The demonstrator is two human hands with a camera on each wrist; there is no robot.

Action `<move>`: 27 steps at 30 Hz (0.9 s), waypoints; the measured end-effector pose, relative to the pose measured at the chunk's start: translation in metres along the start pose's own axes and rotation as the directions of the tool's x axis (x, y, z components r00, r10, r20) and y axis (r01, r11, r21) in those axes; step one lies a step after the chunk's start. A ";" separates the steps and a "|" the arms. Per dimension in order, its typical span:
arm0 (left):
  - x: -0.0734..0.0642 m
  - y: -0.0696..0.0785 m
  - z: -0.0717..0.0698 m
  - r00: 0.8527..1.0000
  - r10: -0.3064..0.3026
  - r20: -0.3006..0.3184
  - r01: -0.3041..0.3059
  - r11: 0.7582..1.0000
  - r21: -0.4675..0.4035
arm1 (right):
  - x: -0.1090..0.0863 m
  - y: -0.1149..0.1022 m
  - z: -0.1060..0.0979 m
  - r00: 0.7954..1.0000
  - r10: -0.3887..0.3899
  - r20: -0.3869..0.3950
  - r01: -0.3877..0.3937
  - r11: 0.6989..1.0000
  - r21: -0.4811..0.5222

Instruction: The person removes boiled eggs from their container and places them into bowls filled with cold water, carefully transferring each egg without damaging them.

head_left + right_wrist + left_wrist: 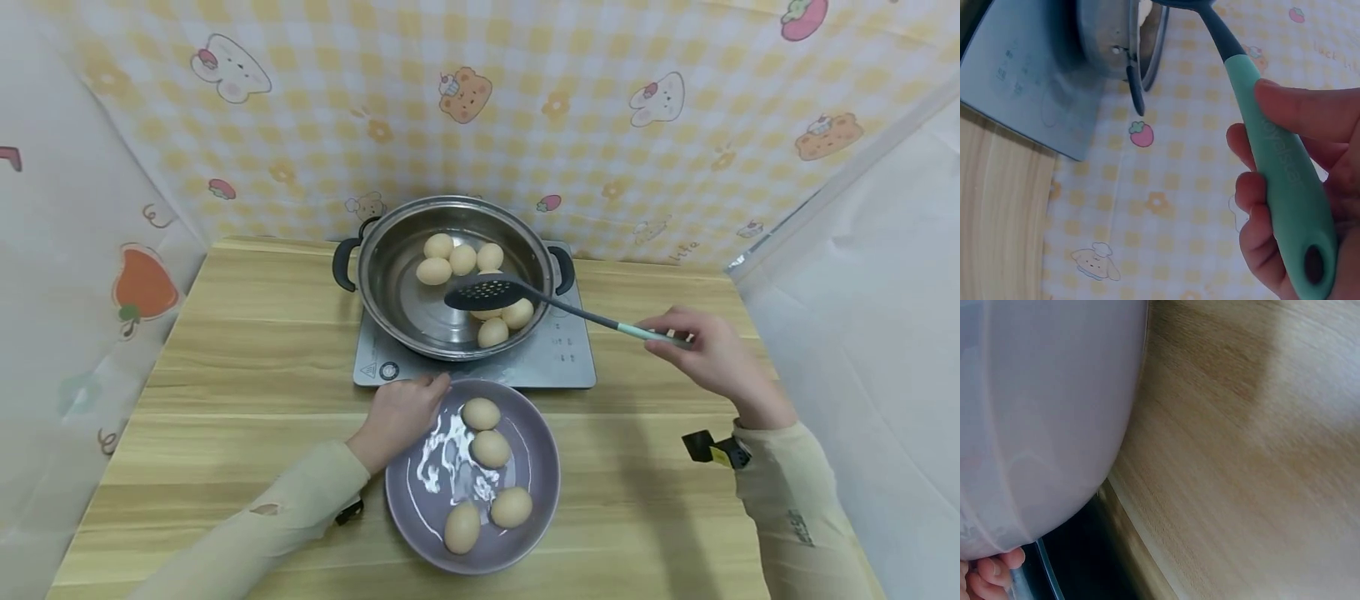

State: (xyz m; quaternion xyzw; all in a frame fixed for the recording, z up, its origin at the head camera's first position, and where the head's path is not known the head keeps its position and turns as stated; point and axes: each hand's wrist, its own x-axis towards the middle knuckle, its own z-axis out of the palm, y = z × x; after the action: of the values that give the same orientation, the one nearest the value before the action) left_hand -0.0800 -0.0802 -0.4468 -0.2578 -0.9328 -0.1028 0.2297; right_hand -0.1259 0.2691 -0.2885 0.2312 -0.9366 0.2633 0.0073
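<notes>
My right hand [705, 352] grips the mint-green handle [1279, 169] of a slotted spoon [480, 293]. Its dark perforated head is over the steel pot [372, 304], overlapping some eggs there. Several light-brown eggs [434, 272] lie in the pot, in a group at the back and another at the right. At the near side, my left hand [397, 417] holds the upper left rim of a purple-grey plate [550, 500]. In the left wrist view its fingertips [1013, 557] curl at the rim. Several eggs [491, 449] are spread on the plate.
The pot stands on a grey induction cooktop [570, 367], its black side handles [343, 265] sticking out left and right. A yellow checked cloth [555, 158] hangs behind the wooden table [255, 375], with white sheets [885, 275] at both sides.
</notes>
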 end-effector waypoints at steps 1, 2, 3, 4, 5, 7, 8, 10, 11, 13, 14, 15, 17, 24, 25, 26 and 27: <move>0.000 0.000 0.001 1.000 0.000 0.003 0.000 1.000 0.001 | 0.001 0.001 0.001 1.000 -0.001 -0.001 0.001 1.000 -0.011; 0.000 0.000 0.001 1.000 -0.001 0.005 0.001 1.000 0.003 | 0.002 0.001 0.001 1.000 0.003 0.002 -0.003 1.000 -0.021; 0.000 0.000 0.001 1.000 -0.001 0.005 0.001 1.000 0.001 | 0.003 0.002 0.002 1.000 0.006 0.005 -0.005 1.000 -0.030; 0.001 0.000 0.001 1.000 -0.001 0.006 0.001 1.000 0.002 | 0.004 0.002 0.002 1.000 0.009 0.007 -0.009 0.999 -0.041; 0.001 0.000 0.002 1.000 -0.002 0.005 0.002 1.000 0.003 | 0.004 0.002 0.002 1.000 0.015 0.011 -0.014 0.999 -0.048; 0.001 0.000 0.002 1.000 -0.003 -0.002 0.003 1.000 0.000 | 0.005 0.001 0.003 0.999 0.026 0.024 -0.025 0.998 -0.055; 0.001 0.000 0.002 1.000 -0.003 -0.006 0.003 1.000 -0.004 | 0.005 0.000 0.003 0.999 0.031 0.031 -0.029 0.998 -0.062; 0.001 0.000 0.002 1.000 -0.001 -0.012 0.000 1.000 -0.007 | 0.005 0.000 0.003 0.998 0.034 0.044 -0.031 0.997 -0.068; 0.001 0.000 0.002 1.000 0.000 -0.016 0.000 1.000 -0.009 | 0.005 -0.001 0.003 0.998 0.032 0.051 -0.029 0.997 -0.069; 0.001 0.000 0.002 1.000 -0.001 -0.016 0.001 1.000 -0.013 | 0.005 -0.002 0.003 0.997 0.023 0.067 -0.018 0.997 -0.076; 0.001 0.000 0.002 1.000 0.000 -0.019 0.000 1.000 -0.014 | 0.005 -0.002 0.003 0.997 0.015 0.074 -0.009 0.997 -0.078; 0.001 0.000 0.002 1.000 0.000 -0.018 0.000 1.000 -0.015 | 0.005 -0.003 0.003 0.996 0.014 0.084 -0.008 0.997 -0.077; 0.001 0.000 0.002 1.000 0.001 -0.022 -0.002 1.000 -0.012 | 0.004 -0.006 0.004 0.994 0.016 0.110 -0.007 0.997 -0.076; 0.000 -0.001 0.002 1.000 0.001 -0.015 -0.001 1.000 -0.016 | 0.006 -0.016 0.012 0.976 0.041 0.213 -0.040 0.999 -0.009; 0.000 -0.001 0.002 1.000 0.001 -0.011 -0.001 1.000 -0.018 | 0.007 -0.017 0.014 0.973 0.043 0.225 -0.045 0.999 0.004; 0.000 0.000 0.002 1.000 0.000 -0.007 -0.001 1.000 -0.020 | 0.008 -0.018 0.017 0.970 0.046 0.238 -0.051 0.999 0.015; 0.000 0.000 0.002 1.000 0.000 -0.006 -0.001 1.000 -0.022 | 0.009 -0.020 0.019 0.967 0.050 0.251 -0.059 0.998 0.029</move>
State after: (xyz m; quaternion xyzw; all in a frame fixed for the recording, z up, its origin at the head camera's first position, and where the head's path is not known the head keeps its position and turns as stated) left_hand -0.0803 -0.0794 -0.4489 -0.2603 -0.9309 -0.1139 0.2297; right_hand -0.1231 0.2413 -0.2939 0.2367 -0.9311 0.2491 -0.1221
